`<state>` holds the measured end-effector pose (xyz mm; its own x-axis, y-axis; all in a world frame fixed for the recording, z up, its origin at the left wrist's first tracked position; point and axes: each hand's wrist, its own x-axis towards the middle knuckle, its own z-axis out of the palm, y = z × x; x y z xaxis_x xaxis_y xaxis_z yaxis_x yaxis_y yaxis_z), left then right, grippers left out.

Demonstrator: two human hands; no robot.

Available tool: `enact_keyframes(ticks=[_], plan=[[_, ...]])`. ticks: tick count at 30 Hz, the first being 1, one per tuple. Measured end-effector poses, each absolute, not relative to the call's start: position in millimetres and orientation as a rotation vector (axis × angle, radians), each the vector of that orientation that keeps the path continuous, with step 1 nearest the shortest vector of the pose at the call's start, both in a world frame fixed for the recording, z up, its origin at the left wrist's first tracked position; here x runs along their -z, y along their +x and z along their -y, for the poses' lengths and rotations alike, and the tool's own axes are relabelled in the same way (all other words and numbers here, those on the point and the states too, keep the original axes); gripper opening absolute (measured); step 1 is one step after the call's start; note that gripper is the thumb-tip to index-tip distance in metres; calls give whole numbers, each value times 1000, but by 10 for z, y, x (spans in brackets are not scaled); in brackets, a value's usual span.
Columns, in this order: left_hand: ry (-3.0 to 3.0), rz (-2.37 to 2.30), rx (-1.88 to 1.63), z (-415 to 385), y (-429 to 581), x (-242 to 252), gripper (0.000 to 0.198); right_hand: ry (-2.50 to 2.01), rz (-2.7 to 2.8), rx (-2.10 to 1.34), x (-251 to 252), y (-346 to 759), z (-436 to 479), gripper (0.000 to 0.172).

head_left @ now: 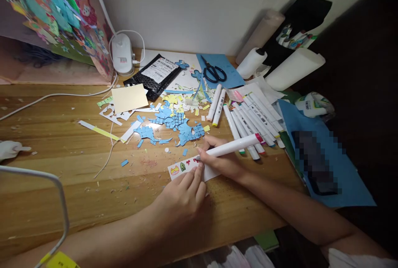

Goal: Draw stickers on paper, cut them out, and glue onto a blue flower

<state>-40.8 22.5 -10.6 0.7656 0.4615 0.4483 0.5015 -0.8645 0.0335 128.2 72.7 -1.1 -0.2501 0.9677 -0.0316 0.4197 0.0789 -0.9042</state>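
Note:
A white marker (234, 146) with a red end cap is gripped in my right hand (222, 160), its tip down on a narrow strip of white paper (211, 171). Small drawings run along the strip: an orange and yellow figure (174, 170), a green shape (183, 166) and red marks (188, 162). My left hand (186, 193) lies over the strip's lower edge, fingers stretched out and pressing it to the wooden table (102, 201). The fingertips of both hands nearly meet beside the marker tip. Part of the strip is hidden under my hands.
Blue and yellow paper scraps (174, 118) lie beyond the strip. Several white markers (248, 123) are heaped at the right, with black scissors (214, 73) behind. A phone (315, 162), blurred out, rests on blue paper (354, 185). A white metal bar (60, 193) crosses the left front.

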Motion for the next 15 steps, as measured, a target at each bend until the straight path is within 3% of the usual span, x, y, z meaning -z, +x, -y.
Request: enact_keyframes(ticks=[15], plan=[[-2834,799,689,-195,-404,168,12,-1397,1754,-1195,-4,1293,-711,26]])
